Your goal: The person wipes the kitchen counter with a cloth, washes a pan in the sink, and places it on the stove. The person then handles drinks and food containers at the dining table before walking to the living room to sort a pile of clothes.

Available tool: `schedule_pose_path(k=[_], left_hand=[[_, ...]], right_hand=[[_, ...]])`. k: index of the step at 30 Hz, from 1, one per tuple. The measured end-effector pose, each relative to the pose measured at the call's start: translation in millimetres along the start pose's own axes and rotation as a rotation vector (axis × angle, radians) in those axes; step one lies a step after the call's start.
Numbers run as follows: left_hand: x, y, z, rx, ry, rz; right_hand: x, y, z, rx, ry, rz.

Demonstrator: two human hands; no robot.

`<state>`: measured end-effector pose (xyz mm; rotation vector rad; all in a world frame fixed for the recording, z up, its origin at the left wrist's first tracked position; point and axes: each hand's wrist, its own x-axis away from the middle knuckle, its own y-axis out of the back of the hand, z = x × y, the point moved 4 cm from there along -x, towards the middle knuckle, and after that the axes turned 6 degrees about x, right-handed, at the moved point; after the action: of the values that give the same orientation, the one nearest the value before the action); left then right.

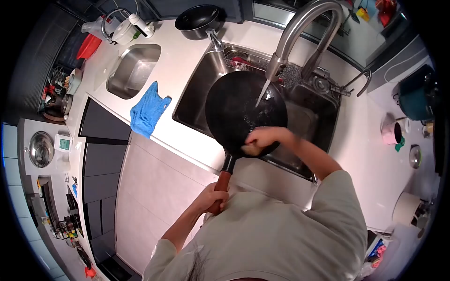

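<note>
A large black wok [225,103] is held over the sink [190,105], its inside facing up. My left hand [207,197] is wrapped round its brown wooden handle [222,181], close to my body. Inside the wok, near the handle side, my right hand [267,136] presses a pale yellowish sponge [253,149] against the surface; the sponge is partly hidden and a little blurred. From the tall metal faucet [280,58], a stream of water [263,93] runs into the wok, where the wet surface shines.
On the counter left of the sink lies a blue cloth [150,110], with a smaller basin [136,70] beyond it. A black pot [198,22] stands behind the sink. To the right are a pink cup [390,133] and a teal pot [416,98].
</note>
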<state>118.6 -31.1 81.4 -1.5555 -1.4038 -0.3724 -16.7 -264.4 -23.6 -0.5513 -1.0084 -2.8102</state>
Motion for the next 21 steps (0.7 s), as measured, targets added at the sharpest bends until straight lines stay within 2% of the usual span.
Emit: schedule_pose_path(k=[2,4,6,7,10,11,12,14,16,17,19,21], left_hand=[[1,0,0,-0.002,-0.004,-0.008],[4,-3,-4,-0.019,0.011,-0.033],[2,-2,-3,-0.03,0.014,-0.018],[1,-1,-5,-0.037,0.012,-0.012],[5,-6,-15,-0.001,0.061,-0.029],[5,-5,-15,-0.013,0.067,-0.027],[4,-3,-13,-0.024,0.074,-0.023],[2,-3,-16,-0.054,0.079,-0.02],[3,-4,-18,-0.08,0.085,-0.013],[4,-5,-18,-0.066,0.101,-0.021],[5,-5,-19,-0.038,0.126,-0.036],[3,0,-14,-0.019,0.12,-0.013]], right_hand=[[36,7,-37,0.306,-0.215,-0.101],[53,22,-75,0.556,-0.583,-0.21],[52,38,-95,0.576,-0.645,-0.688],[44,45,-97,0.471,-0.726,-0.873],[-11,64,-113,0.157,-0.76,-1.272],[-37,66,-115,-0.045,-0.421,-1.556],[-63,72,-106,-0.026,-0.46,-1.491],[-88,88,-59,-0.091,-0.224,-1.424],[-104,78,-25,-0.318,0.051,-1.291],[-99,71,0,-0.275,0.083,-1.106],[-85,48,36,-0.269,0.327,-0.91],[-74,34,45,-0.226,0.41,-0.909]])
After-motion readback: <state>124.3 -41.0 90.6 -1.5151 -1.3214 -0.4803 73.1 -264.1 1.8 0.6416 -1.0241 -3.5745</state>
